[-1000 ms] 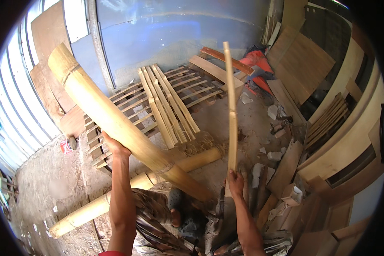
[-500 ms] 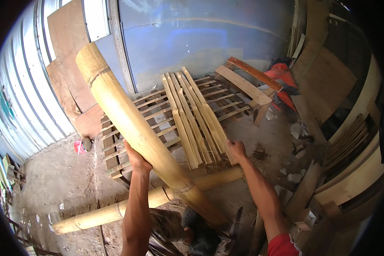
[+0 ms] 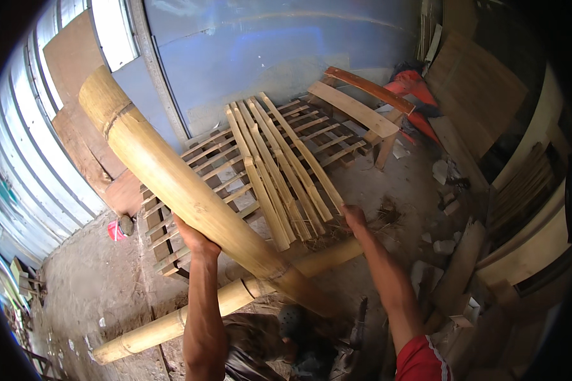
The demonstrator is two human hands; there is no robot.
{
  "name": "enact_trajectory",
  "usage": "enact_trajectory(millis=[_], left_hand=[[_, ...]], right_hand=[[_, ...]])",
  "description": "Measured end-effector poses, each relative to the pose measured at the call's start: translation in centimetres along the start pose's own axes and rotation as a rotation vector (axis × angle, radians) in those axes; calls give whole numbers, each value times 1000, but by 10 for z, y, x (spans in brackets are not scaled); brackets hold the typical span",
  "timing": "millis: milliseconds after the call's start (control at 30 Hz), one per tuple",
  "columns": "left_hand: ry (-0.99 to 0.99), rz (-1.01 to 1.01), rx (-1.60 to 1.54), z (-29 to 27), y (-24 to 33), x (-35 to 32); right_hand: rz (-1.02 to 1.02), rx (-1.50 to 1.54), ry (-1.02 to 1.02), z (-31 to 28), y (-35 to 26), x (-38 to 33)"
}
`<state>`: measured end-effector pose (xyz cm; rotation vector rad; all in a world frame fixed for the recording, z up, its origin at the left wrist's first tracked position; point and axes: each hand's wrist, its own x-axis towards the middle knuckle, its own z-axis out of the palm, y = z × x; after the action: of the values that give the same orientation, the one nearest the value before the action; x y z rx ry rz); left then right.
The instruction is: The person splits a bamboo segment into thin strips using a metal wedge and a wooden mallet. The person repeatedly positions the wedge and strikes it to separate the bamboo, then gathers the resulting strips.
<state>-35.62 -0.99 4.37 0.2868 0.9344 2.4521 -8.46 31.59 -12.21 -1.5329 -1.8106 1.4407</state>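
A thick bamboo pole (image 3: pixel 178 184) slants from upper left to lower centre. My left hand (image 3: pixel 198 240) is pressed against its underside, holding it up. My right hand (image 3: pixel 354 218) is closed on the near end of a split bamboo strip (image 3: pixel 313 164), the rightmost of the group. Several more bamboo strips (image 3: pixel 264 190) lie side by side on a slatted wooden pallet (image 3: pixel 165 244). A second bamboo pole (image 3: pixel 146 332) lies across the ground, passing under the slanted one. The slanted pole's lower end is in shadow, near my legs.
Behind the pallet stands a blue-grey wall (image 3: pixel 267 57). A low wooden bench (image 3: pixel 356 111) is at the back right, beside an orange-red cloth (image 3: pixel 419 89). Rubble (image 3: pixel 443 246) and boards (image 3: pixel 457 267) lie on the right. A red can (image 3: pixel 115 230) sits left of the pallet.
The rightmost strip has turned and come apart from its neighbours, with my right hand on its near end. The view has shifted slightly; my left hand stays on the slanted pole.
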Motion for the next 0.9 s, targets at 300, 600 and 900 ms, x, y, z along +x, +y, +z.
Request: enact_trajectory(millis=[300,600,900], left_hand=[[-85,0,-10,9,-6,-3],[-68,-15,-31,11,-18,7],[-80,-10,-35,2,-4,2]], right_hand=[[-89,-18,29,28,-21,-3],[-43,351,168,46,30,-20],[99,757,429,129,-34,-66]])
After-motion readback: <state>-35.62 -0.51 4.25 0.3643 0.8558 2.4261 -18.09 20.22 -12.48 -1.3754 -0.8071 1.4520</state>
